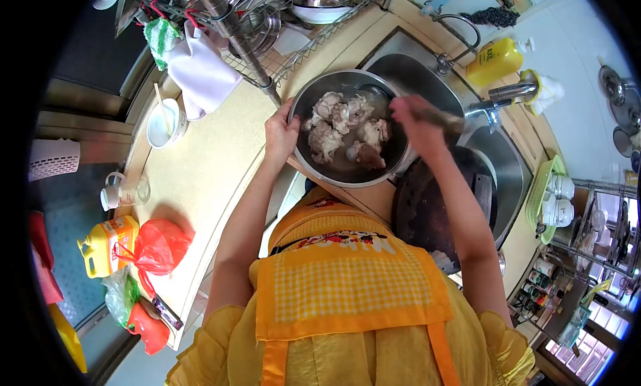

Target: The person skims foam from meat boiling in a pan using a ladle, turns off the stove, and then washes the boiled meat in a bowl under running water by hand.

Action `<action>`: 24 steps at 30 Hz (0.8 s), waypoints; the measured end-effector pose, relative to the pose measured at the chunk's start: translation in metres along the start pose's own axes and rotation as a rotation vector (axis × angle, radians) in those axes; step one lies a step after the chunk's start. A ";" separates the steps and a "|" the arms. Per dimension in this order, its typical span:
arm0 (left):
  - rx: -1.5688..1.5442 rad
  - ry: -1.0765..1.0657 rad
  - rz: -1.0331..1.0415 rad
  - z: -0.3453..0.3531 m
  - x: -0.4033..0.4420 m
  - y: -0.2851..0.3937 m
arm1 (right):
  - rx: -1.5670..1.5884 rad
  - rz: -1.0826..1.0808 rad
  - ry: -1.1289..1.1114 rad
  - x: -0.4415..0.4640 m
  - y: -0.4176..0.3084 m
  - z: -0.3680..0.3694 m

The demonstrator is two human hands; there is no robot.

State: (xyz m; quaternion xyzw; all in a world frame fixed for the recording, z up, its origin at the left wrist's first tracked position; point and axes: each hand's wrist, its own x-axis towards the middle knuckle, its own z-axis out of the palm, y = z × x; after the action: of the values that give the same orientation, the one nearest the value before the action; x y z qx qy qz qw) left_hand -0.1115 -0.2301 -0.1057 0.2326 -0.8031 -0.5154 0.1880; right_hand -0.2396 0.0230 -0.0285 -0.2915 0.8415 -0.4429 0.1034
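Note:
A wide metal basin (357, 169) sits at the counter's edge by the sink, holding several chunks of pale, bony meat (327, 142) in cloudy water. My left hand (281, 132) is closed on its left rim, thumb over the edge. My right hand (419, 123), smeared by motion, is at the right rim and closed round a brown-handled utensil (449, 121). The handle points right, away from the basin. A dark round shape in the water near the right rim may be its head, but I cannot tell for sure.
A large dark round pan (427, 212) covers part of the double sink (511, 185), below my right forearm. The faucet (491, 109) and a yellow pump bottle (495, 60) stand behind it. On the left counter are a white bowl (160, 133), a glass pitcher (127, 191) and a red bag (161, 246).

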 end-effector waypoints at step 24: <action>0.005 -0.002 -0.018 0.003 0.002 -0.004 | -0.056 -0.414 0.115 -0.041 -0.047 -0.021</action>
State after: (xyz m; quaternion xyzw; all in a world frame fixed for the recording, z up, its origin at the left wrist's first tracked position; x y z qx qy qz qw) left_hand -0.1136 -0.2307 -0.1108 0.2397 -0.8024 -0.5154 0.1817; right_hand -0.1969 0.0407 0.0178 -0.4351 0.7801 -0.4472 -0.0463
